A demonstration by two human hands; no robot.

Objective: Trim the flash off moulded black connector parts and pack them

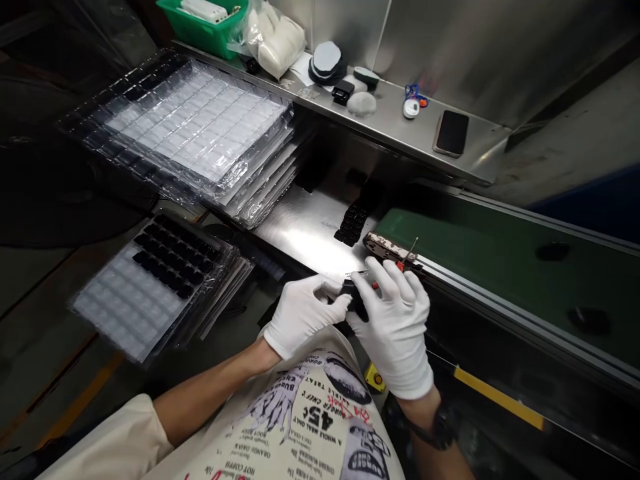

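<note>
Both of my hands wear white gloves and meet in front of my lap. My left hand (307, 310) pinches a small black part (349, 288) between thumb and fingers. My right hand (395, 320) is closed around a thin metal tool with red parts (401, 265), one end rising past the fingers. Its other end seems to reach the black part, and the fingers hide most of it; I cannot tell its exact kind. Just beyond my hands, several small black pieces (353, 223) lie in rows on the metal worktop (290, 227).
Right of the worktop runs a green conveyor belt (480, 247) bearing dark pieces. Stacked plastic trays (200, 120) stand at left, with a lower stack (135, 307) holding black pieces. A metal shelf (390, 127) behind carries a phone (451, 133), a green bin (210, 33) and a bag (277, 43).
</note>
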